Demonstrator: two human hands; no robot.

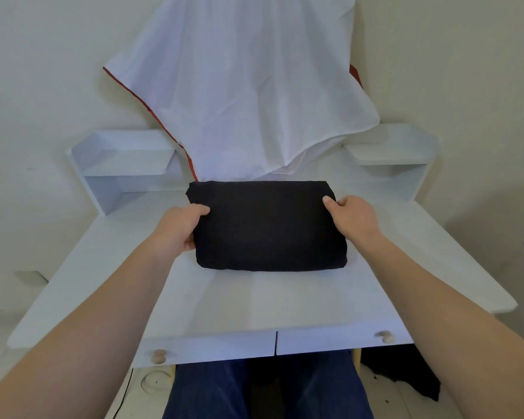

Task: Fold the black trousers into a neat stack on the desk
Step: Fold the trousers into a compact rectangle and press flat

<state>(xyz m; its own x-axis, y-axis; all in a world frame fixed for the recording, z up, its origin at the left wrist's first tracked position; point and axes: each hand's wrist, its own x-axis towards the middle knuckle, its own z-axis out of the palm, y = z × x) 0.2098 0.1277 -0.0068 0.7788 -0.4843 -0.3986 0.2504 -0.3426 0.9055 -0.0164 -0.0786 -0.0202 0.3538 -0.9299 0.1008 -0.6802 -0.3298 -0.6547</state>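
Black trousers [266,226], folded into a compact, thick rectangle, lie on the white table [239,300] near its middle, toward the back edge. The bundle's corners are rounded and its front edge looks plump, with no loose legs sticking out.

The left hand [180,226] holds the bundle's left side: the thumb lies on top of the cloth and the other fingers curl under or around the edge, so this grip is closed on the trousers. The right hand [353,219] holds the right side the same way, thumb pressed on the top surface, fingers wrapped at the edge, its grip also closed on the trousers. Both bare forearms reach in from the lower corners.

Behind the trousers a white sheet [242,86] with a red edge hangs down the wall and touches the table just past the bundle. A small white shelf [127,164] stands at the back left and another shelf [394,152] at the back right. Two drawers with round wooden knobs, one knob [159,356] on the left and one knob [384,336] on the right, front the table. Below, blue jeans [263,388] show on the person's legs.
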